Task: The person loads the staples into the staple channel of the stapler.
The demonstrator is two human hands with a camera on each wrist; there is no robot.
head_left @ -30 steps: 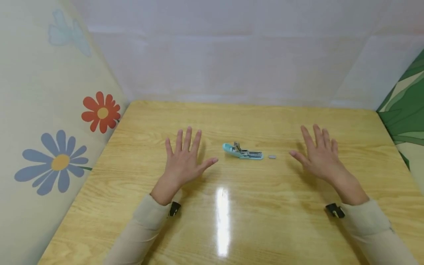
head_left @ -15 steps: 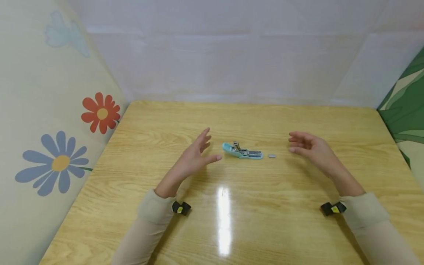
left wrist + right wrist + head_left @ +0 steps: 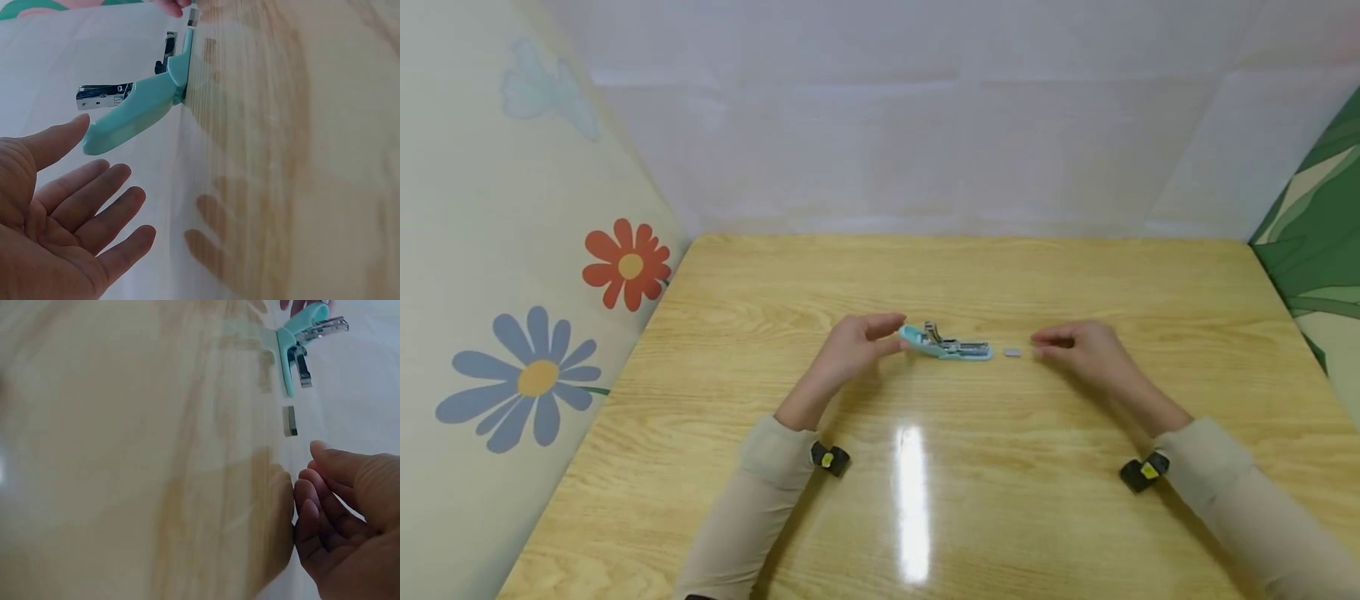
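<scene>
A mint-green stapler (image 3: 947, 345) lies on the table, its top swung open and its metal parts exposed. A small strip of staples (image 3: 1012, 352) sits just off its right end. My left hand (image 3: 853, 348) is at the stapler's raised left end, thumb and fingers spread to either side of it. In the left wrist view the thumb tip is right by the stapler's tip (image 3: 103, 136), and the other fingers are extended. My right hand (image 3: 1086, 352) hovers to the right of the staple strip (image 3: 291, 420), thumb and forefinger close together, the other fingers loosely bent, holding nothing.
The wooden table (image 3: 1000, 467) meets a pale wall covering (image 3: 925, 150) at the back. A wall with painted flowers (image 3: 538, 377) borders the left side, and green painted leaves (image 3: 1322, 242) the right. Each sleeve cuff has a black device (image 3: 831, 459).
Both hands have come inward from flat, spread poses. The left has reached the stapler's left end, and the right has neared the staple strip with its fingers drawn together.
</scene>
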